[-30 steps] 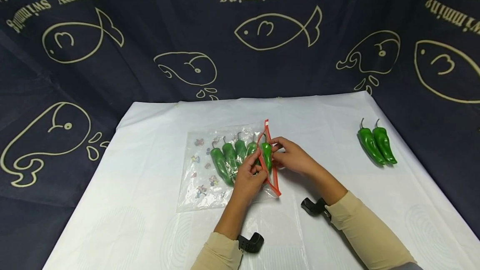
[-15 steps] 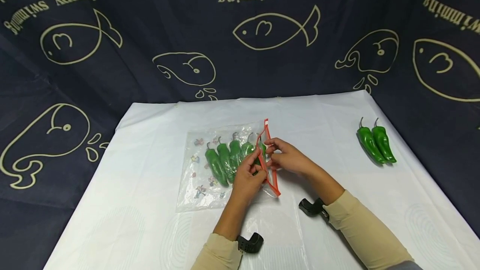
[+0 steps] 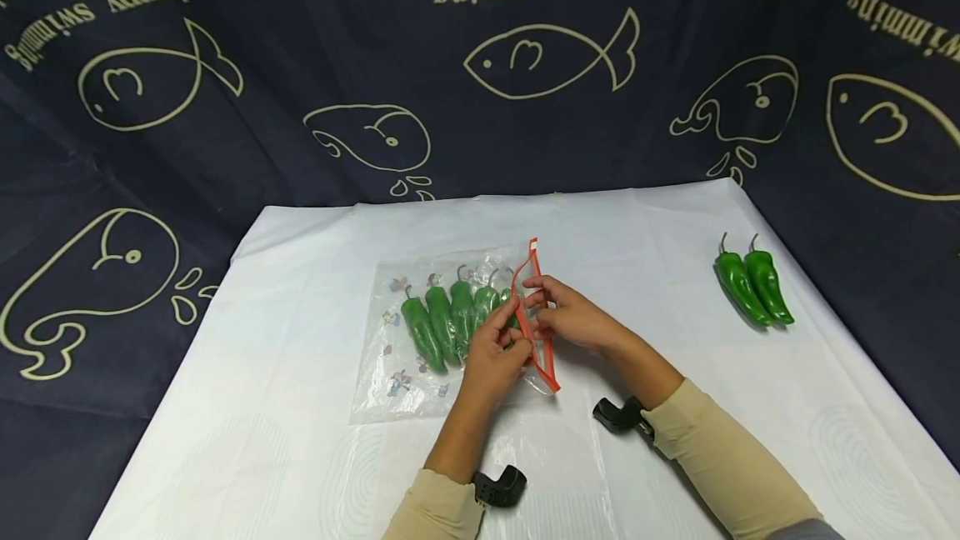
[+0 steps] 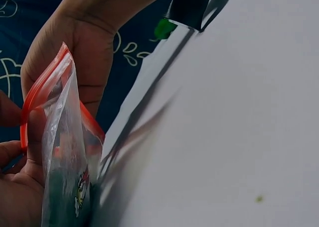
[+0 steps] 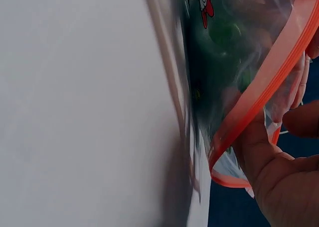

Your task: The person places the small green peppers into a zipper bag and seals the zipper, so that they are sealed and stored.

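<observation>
Green peppers [image 3: 443, 325] have slid deeper into the bag [image 3: 375, 398], all five inside; the left hand [image 3: 492, 361] pinches its rim [image 3: 552, 383], the right hand [image 3: 573, 317] reaches in, fingers apart.

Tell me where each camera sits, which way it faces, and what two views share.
Head: on the person's head, facing forward and down at the clear bag, green peppers and white table; left hand, right hand and tan sleeves show.
Left wrist: on that wrist, facing the bag close up; the left hand at the left edge, the right hand beyond.
Right wrist: on that wrist, facing the bag close up; the right hand at lower right.
Both wrist views share the red zip edge.
</observation>
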Demonstrator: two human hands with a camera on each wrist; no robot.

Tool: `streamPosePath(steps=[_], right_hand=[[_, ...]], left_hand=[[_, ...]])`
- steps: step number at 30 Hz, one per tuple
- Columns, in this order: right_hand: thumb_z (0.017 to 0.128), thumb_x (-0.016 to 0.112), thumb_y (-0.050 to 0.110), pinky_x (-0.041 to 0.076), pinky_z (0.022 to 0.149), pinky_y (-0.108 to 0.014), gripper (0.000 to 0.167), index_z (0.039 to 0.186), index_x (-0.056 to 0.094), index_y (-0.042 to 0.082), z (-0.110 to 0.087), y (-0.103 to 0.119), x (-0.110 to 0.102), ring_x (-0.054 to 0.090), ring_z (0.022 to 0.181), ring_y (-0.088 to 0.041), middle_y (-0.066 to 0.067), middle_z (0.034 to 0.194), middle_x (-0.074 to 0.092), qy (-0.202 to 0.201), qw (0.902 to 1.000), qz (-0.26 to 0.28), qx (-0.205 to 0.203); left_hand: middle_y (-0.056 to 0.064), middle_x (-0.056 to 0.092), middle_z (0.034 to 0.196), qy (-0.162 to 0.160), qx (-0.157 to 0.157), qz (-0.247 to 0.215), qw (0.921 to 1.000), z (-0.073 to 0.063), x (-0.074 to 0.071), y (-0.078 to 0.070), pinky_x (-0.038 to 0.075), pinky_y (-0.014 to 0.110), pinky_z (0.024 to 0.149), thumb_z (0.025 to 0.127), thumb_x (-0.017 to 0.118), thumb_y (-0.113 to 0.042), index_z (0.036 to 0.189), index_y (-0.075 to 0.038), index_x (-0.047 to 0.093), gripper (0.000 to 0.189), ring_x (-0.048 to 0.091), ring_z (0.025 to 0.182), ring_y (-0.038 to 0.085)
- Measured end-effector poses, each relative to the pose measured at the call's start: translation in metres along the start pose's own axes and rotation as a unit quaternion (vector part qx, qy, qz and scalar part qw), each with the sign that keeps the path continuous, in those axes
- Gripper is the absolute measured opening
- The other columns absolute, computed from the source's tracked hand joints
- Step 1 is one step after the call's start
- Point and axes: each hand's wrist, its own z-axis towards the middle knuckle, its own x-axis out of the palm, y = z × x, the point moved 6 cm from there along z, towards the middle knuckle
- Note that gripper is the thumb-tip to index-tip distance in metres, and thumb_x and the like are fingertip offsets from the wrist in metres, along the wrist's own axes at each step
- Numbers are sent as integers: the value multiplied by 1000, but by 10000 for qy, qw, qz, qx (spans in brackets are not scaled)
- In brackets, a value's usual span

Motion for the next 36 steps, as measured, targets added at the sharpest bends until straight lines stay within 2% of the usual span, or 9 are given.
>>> streamPosePath(steps=[6, 11, 13, 18, 24, 30, 36], right_hand=[[86, 50, -8, 54, 73, -31, 63, 146, 34, -4, -2, 1, -3, 60, 83, -24, -26, 122, 50, -40, 10000, -21, -27], [86, 51, -6, 56, 79, -40, 62, 146, 34, -7, -5, 2, -11, 64, 92, -30, -31, 126, 47, -74, 9998, -114, -155], [88, 52, -5, 56, 81, -43, 60, 145, 35, -8, -6, 4, -16, 65, 95, -34, -32, 128, 47, -73, 9995, -222, -199], [90, 50, -2, 56, 83, -45, 55, 143, 39, -7, -9, 9, -31, 63, 103, -40, -31, 131, 48, -209, 9971, -674, -272], [94, 54, 2, 55, 85, -47, 50, 143, 42, -5, -14, 17, -59, 58, 111, -43, -31, 133, 48, -608, 9890, -1292, -389], [98, 55, 7, 54, 86, -43, 52, 146, 38, -4, -24, 18, -91, 54, 116, -39, -30, 136, 45, -801, 9846, -1526, -292], [99, 56, 10, 53, 87, -40, 54, 147, 35, -5, -37, 15, -120, 51, 120, -39, -30, 139, 43, -991, 9787, -1786, -206]], left_hand=[[27, 52, 123, -26, -136, 12, 9999, 1, 1, 1, 54, 20, 56, 79, 51, 12, 147, 2, 43, 69, 60, 70, 9], [29, 58, 97, -38, -258, 29, 9997, 2, 2, 4, 54, 21, 55, 79, 50, 16, 146, 7, 41, 68, 58, 63, 10], [31, 58, 92, -29, -249, 18, 9997, 3, 2, 4, 53, 21, 55, 79, 49, 16, 146, 9, 40, 68, 58, 62, 11], [31, 56, 106, -43, -157, -16, 9999, 2, 2, 4, 54, 20, 57, 80, 49, 15, 146, 7, 41, 68, 59, 65, 8], [29, 57, 103, -55, 24, 77, 10000, 1, 1, 3, 54, 21, 57, 81, 50, 12, 146, 4, 45, 66, 59, 65, 7], [24, 53, 127, -58, 27, 86, 9999, 0, 0, 3, 54, 19, 59, 80, 50, 12, 145, 5, 45, 66, 58, 69, 5], [25, 54, 120, -55, -52, 73, 9999, 0, 0, 3, 54, 21, 57, 81, 50, 12, 146, 3, 46, 66, 58, 65, 5]])
